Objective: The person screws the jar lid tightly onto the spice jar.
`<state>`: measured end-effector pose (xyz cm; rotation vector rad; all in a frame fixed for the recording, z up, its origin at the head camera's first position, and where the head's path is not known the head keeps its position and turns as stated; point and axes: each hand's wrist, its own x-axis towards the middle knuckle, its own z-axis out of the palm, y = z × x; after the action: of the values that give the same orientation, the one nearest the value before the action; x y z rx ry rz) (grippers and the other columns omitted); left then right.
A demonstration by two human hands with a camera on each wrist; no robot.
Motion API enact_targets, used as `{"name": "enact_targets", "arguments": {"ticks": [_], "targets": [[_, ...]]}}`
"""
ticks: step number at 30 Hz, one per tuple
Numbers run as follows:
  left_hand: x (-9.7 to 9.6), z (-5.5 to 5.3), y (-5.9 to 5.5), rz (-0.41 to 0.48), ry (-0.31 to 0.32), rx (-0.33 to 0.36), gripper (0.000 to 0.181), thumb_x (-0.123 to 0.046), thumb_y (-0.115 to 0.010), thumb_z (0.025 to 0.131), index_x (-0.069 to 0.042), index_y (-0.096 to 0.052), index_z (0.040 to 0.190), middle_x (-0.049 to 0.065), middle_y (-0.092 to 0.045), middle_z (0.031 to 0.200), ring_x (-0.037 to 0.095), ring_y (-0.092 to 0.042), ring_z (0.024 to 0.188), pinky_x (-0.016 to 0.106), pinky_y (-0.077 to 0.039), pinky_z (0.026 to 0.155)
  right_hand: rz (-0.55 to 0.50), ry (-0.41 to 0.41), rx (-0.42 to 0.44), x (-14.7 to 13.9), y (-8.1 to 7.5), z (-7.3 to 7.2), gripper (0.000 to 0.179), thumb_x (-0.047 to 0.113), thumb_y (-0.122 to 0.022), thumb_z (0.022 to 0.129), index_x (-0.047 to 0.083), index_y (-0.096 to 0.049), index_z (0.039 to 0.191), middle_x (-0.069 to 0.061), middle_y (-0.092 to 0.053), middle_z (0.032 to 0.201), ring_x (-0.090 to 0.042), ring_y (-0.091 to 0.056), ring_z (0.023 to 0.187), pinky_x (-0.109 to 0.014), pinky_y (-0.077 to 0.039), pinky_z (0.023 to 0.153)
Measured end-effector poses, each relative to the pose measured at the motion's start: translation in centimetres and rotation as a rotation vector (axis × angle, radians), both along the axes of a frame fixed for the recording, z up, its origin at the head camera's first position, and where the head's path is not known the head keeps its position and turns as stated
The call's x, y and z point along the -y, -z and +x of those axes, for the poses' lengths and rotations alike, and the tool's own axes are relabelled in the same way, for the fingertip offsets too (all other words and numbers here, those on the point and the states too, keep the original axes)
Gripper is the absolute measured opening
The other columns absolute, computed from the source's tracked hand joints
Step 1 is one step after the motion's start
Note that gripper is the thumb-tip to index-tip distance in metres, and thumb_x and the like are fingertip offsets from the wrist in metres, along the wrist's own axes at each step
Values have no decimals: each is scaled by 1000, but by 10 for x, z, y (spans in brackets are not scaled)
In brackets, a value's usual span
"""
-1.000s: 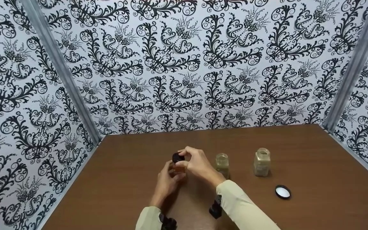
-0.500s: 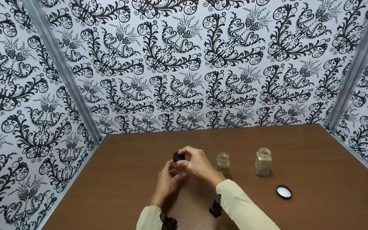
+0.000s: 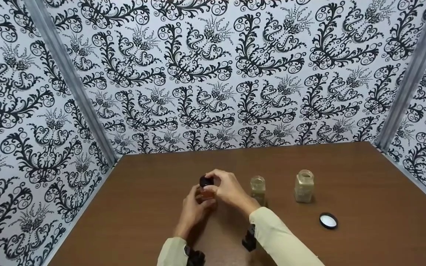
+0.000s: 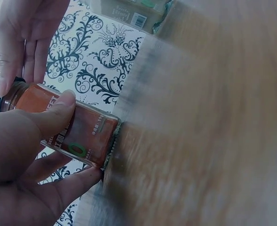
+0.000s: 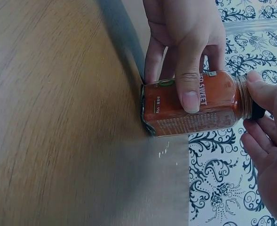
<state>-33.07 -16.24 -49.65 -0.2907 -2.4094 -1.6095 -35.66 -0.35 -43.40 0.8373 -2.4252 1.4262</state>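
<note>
A square glass spice jar (image 5: 218,101) filled with orange-red powder stands on the table. Around its body are the thumb and fingers of my left hand (image 3: 193,210), which hold it upright. My right hand (image 3: 230,187) pinches the black lid (image 3: 206,181) at the top of this jar between thumb and fingers. Threads of the glass neck show beside the lid in the right wrist view. Just right of my right hand stands an open jar (image 3: 258,188) of greenish powder, partly hidden by the forearm.
Another open jar (image 3: 304,186) with pale powder stands farther right on the brown table (image 3: 142,207). A loose black lid (image 3: 328,221) lies in front of it, white inside up. Patterned walls (image 3: 205,92) close off the back and sides.
</note>
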Motion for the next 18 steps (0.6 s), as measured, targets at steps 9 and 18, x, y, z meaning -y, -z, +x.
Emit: {"name": "enact_targets", "arguments": {"ticks": [9,18], "targets": [[0,0,0,-7,8,-4,56,-16,-76,89,-4,-50,137,20,-66,125,32,-69,110,40,-58,92,14,-6,8,0,1,-1,29,11,-77,87,4,-70,114,-15,-71,119,-34,-66,115,-49,-51,104],[1,0,0,-25,1,-11,57,-16,-76,89,-3,-50,137,22,-65,128,33,-70,110,38,-59,90,16,-18,-22,-1,0,-2,30,14,-78,86,4,-71,114,-14,-72,118,-32,-68,112,-45,-53,102]]}}
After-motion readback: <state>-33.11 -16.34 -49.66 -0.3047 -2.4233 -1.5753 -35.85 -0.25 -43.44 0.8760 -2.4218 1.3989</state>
